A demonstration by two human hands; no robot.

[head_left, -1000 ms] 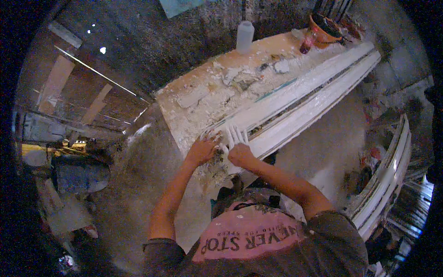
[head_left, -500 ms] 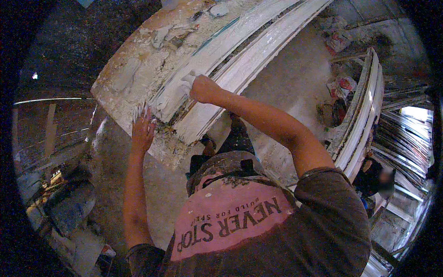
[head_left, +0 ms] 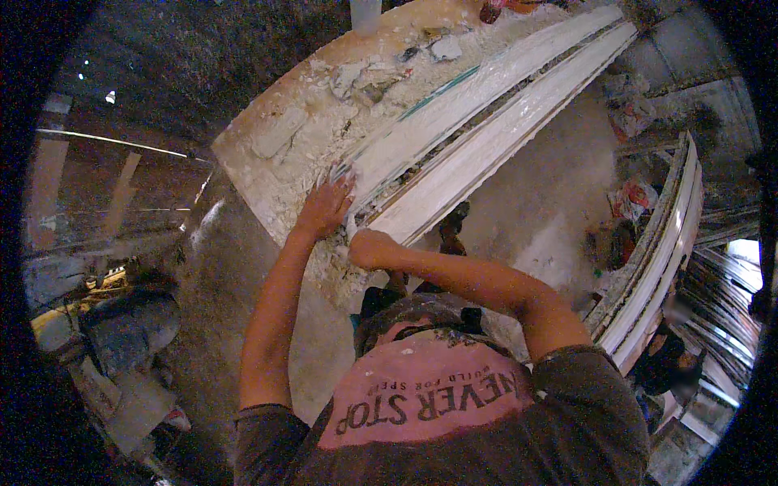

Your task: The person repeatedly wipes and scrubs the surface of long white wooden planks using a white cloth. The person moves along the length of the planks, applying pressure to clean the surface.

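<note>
A long, wet white plaster-like strip (head_left: 474, 101) lies along a crusted table (head_left: 243, 158). Beside it runs a second white strip (head_left: 519, 125), with a dark, rough gap between the two. My left hand (head_left: 328, 202) rests palm down by the near end of the first strip, its white-smeared fingers stretched out. My right hand (head_left: 371, 249) is closed at the strips' near end, just right of the left hand. Whatever its fingers hold, if anything, is hidden.
Lumps of dried white material (head_left: 279, 134) cover the left of the table. At right stands a curved white moulding (head_left: 660, 251), with a crumpled red and white bag (head_left: 632, 198) near it. A person (head_left: 664, 360) is at the far right; a dark barrel-like thing (head_left: 134, 328) lies at left.
My right hand has moved from partway along the first strip back to its near end. My left hand has shifted along the table to the strip. The whole view has turned slightly.
</note>
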